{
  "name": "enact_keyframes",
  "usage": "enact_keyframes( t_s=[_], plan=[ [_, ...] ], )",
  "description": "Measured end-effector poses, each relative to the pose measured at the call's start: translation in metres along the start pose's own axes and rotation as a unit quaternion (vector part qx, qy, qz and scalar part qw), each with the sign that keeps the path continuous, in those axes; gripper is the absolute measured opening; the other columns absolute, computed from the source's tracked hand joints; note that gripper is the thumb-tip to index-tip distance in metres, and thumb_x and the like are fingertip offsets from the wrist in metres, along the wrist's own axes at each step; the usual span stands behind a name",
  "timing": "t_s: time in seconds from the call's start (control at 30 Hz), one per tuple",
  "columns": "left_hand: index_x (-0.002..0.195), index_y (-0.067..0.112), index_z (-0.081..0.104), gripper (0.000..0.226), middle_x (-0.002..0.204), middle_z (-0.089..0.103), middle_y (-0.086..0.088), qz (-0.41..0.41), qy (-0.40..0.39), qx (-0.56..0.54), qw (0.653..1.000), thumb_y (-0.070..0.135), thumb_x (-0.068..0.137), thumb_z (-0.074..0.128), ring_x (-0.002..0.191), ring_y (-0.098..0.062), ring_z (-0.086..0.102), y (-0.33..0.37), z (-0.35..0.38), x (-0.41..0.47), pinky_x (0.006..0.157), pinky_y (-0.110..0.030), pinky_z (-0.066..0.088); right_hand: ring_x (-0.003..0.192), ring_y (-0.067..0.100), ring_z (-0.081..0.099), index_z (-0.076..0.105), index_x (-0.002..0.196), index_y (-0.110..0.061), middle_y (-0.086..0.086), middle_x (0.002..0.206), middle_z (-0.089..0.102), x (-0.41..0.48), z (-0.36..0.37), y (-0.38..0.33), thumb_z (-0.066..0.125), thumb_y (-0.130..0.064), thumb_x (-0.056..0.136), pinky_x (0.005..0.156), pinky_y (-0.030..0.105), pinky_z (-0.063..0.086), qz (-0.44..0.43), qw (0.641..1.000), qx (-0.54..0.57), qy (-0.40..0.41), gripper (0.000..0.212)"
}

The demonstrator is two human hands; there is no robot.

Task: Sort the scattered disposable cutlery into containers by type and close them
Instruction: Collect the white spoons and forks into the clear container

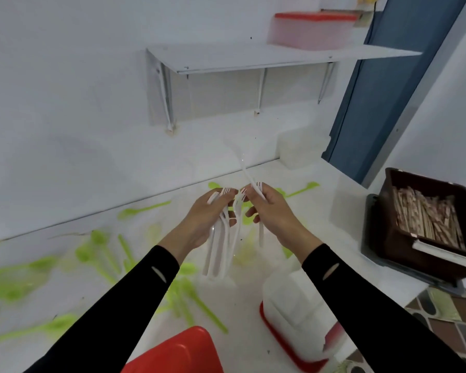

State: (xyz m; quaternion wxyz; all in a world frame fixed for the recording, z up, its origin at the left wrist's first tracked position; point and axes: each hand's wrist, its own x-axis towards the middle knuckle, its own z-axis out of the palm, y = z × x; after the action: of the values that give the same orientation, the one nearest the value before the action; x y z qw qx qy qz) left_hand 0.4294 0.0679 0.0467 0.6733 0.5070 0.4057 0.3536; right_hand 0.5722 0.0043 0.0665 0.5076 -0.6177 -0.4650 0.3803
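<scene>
My left hand (207, 219) grips a bundle of several white plastic forks (218, 251), tines up and handles hanging down. Close beside it, my right hand (269, 211) pinches more white forks (260, 227), and one long white piece (242, 162) sticks up from its fingers. Both hands hover above the white counter (331, 195). Green plastic spoons (97, 251) lie scattered over the counter's left and middle. A red lid (178, 351) lies at the bottom edge. A clear container on a red lid (296, 327) sits under my right forearm.
A dark brown box of wooden sticks (425, 214) stands at the right on a grey lid. A clear box (299, 149) sits at the back by the wall. On the wall shelf (248, 57) rests a container with a red lid (312, 29).
</scene>
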Motion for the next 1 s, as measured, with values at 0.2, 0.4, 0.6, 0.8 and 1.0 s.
enact_keyframes(
  t_s=[0.2, 0.4, 0.6, 0.8, 1.0],
  plan=[
    [0.121, 0.011, 0.063, 0.040, 0.095, 0.072, -0.012, -0.007, -0.023, -0.069, 0.997, 0.001, 0.083, 0.073, 0.083, -0.026, 0.069, -0.010, 0.008, 0.016, 0.074, -0.035, 0.059, 0.065, 0.011, 0.060, 0.063, 0.095, -0.023, -0.006, 0.088, 0.066, 0.018, -0.016, 0.010, 0.048, -0.029, 0.102, 0.057, 0.021, 0.045, 0.015, 1.000, 0.006, -0.006, 0.019],
    [0.119, 0.011, 0.063, 0.051, 0.095, 0.072, -0.014, -0.001, 0.000, -0.078, 0.997, 0.027, 0.072, 0.077, 0.078, -0.027, 0.068, -0.011, 0.022, 0.030, 0.070, -0.032, 0.058, 0.064, 0.010, 0.061, 0.063, 0.095, -0.022, -0.006, 0.088, 0.066, 0.036, -0.031, 0.017, 0.048, -0.029, 0.102, 0.059, 0.023, 0.046, 0.015, 0.999, 0.005, -0.028, 0.018],
    [0.111, -0.001, 0.066, 0.037, 0.092, 0.069, -0.024, 0.008, -0.035, -0.037, 0.999, 0.014, 0.080, 0.079, 0.085, -0.031, 0.066, -0.007, 0.052, 0.048, 0.081, -0.038, 0.057, 0.062, 0.010, 0.054, 0.063, 0.097, -0.018, -0.003, 0.080, 0.063, 0.064, -0.057, 0.025, 0.044, -0.028, 0.103, 0.058, 0.023, 0.043, 0.015, 0.997, -0.013, -0.073, 0.022],
    [0.107, 0.000, 0.061, 0.016, 0.078, 0.062, -0.013, -0.003, 0.085, -0.130, 0.988, 0.003, 0.092, 0.062, 0.073, -0.023, 0.064, -0.007, 0.091, 0.073, 0.070, -0.031, 0.058, 0.062, 0.007, 0.047, 0.047, 0.139, -0.030, -0.008, 0.098, 0.059, 0.094, -0.107, 0.041, 0.033, -0.030, 0.107, 0.061, 0.017, 0.040, -0.012, 0.985, -0.108, -0.133, 0.035],
    [0.098, 0.007, 0.067, 0.032, 0.092, 0.068, -0.007, 0.062, 0.167, -0.220, 0.959, 0.024, 0.073, 0.077, 0.088, -0.025, 0.069, -0.017, 0.131, 0.105, 0.088, -0.039, 0.056, 0.069, 0.005, 0.048, 0.032, 0.146, -0.037, -0.007, 0.087, 0.056, 0.112, -0.152, 0.062, 0.030, -0.029, 0.106, 0.062, 0.018, 0.037, -0.037, 0.932, -0.253, -0.258, 0.040]
  ],
)
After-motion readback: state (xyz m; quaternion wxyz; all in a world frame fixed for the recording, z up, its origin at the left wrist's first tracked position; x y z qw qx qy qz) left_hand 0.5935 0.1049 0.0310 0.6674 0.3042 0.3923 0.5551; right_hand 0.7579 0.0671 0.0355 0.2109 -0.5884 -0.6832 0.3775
